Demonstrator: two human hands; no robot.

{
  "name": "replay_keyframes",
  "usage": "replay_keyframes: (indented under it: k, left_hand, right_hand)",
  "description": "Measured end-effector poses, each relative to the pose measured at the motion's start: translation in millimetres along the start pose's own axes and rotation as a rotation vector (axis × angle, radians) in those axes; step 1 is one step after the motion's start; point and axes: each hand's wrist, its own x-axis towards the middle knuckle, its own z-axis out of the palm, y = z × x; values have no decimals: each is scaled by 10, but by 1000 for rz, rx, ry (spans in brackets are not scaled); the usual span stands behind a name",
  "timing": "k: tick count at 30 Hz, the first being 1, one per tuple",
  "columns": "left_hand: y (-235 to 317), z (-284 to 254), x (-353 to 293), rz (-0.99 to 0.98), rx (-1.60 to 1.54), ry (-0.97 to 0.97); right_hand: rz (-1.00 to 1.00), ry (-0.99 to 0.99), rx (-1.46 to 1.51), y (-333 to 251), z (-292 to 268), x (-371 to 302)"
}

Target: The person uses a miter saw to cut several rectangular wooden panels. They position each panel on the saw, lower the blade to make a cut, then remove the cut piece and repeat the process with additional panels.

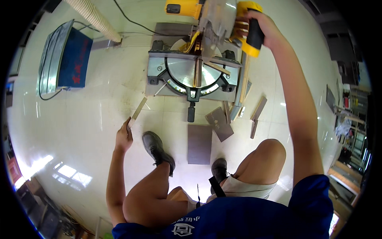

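Note:
My right hand (259, 28) is wrapped round the black and yellow handle of a miter saw (218, 24), whose head is raised above its round metal table. Off to the left, my left hand (124, 136) grips a thin wooden strip (139, 108) by its near end, away from the saw. A narrow piece of wood (198, 73) lies along the middle of the saw table, and a second stick (217, 67) rests slantwise beside it. The saw's black front knob (191, 112) points toward me.
A dark brown board (199, 144) lies on the floor between my shoes. Several offcuts (220, 123) are scattered right of it. Left of the saw stand a blue and silver metal box (71, 59) and a ribbed hose (95, 20). A black cable (131, 23) crosses the floor behind.

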Motion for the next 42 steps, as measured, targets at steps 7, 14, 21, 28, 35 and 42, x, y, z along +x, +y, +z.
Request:
replay_keyframes:
  k: [7, 14, 21, 28, 35, 42]
  left_hand:
    - [-283, 63, -151, -109, -59, 105]
    - [-292, 88, -43, -245, -581, 138]
    - [-87, -296, 6, -262, -713, 59]
    - [270, -173, 250, -316, -1085, -76]
    - [1076, 826, 245, -825, -1165, -324]
    - [1577, 2066, -24, -784, -1163, -631]
  right_hand:
    - [-44, -68, -169, -226, -279, 402]
    - [-230, 432, -434, 2425, -835, 358]
    - [236, -102, -1205, 3044, 812, 21]
    - [-26, -613, -1017, 3540, -243, -991]
    - [271, -387, -968, 4673, -1811, -2200]
    - [262, 638, -937, 5675, -2202, -2844]
